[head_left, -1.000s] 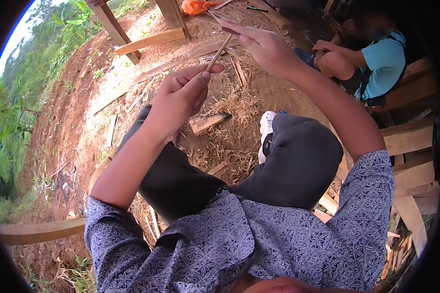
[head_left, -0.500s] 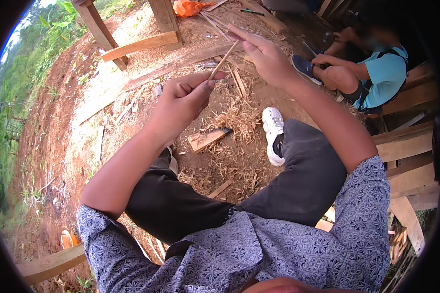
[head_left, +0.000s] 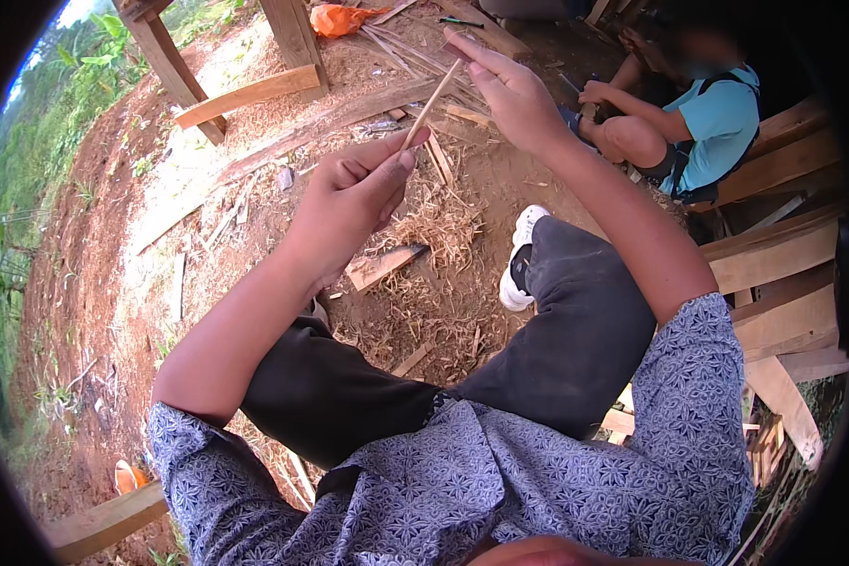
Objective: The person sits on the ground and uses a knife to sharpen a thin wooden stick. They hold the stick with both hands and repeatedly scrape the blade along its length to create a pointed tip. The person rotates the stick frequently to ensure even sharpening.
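Observation:
Between the thumb and fingers of my left hand [head_left: 354, 193] is a thin, pale wooden stick [head_left: 434, 102], slanting up and away to the right. Its far tip reaches the fingers of my right hand [head_left: 514, 102]. That hand is stretched out flat, fingers straight and side by side, and is not wrapped round the stick. Whether the tip presses on the fingers cannot be told. Both hands are raised in front of me, above ground strewn with shavings.
Curled wood shavings [head_left: 443, 226] and a wood offcut [head_left: 373, 271] with a dark end lie between my feet. A person in a light blue shirt [head_left: 722, 118] crouches at right, by stacked boards [head_left: 774, 259]. Timber posts [head_left: 292, 42] and an orange bag [head_left: 340, 19] are at the far side.
The stick stands a little steeper, and more of its length shows. My right hand is slightly higher against my left. The surroundings have shifted left in view; the crouching person's arm has moved up.

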Tool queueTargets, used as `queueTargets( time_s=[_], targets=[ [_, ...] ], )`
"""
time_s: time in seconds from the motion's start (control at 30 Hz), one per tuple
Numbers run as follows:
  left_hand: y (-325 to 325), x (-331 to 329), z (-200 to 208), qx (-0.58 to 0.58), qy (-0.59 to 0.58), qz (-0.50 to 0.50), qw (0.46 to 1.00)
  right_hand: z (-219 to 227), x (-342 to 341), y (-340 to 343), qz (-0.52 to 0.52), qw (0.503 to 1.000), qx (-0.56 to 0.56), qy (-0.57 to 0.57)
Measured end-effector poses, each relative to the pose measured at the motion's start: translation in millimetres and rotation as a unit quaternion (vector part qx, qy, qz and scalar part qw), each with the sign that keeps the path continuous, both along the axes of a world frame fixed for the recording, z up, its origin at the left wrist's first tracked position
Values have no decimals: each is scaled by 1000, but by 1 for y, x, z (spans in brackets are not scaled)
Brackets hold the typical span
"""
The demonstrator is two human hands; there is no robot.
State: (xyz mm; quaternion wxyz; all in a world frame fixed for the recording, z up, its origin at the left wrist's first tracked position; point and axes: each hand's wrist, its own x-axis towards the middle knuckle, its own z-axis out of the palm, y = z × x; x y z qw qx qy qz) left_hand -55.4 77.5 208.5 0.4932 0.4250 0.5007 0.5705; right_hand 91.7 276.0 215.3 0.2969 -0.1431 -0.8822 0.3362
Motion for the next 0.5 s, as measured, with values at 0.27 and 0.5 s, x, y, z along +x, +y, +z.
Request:
queueTargets(
  time_s=[0.27, 0.5],
  targets=[
    [-5, -10, -5, 8, -27, -7, 1000, -9, -11, -2, 26, 999, -6, 48],
    [-4, -14, -7, 10, -15, -4, 1000, -16, -23, 12, 44, 998, -3, 49]
  ],
)
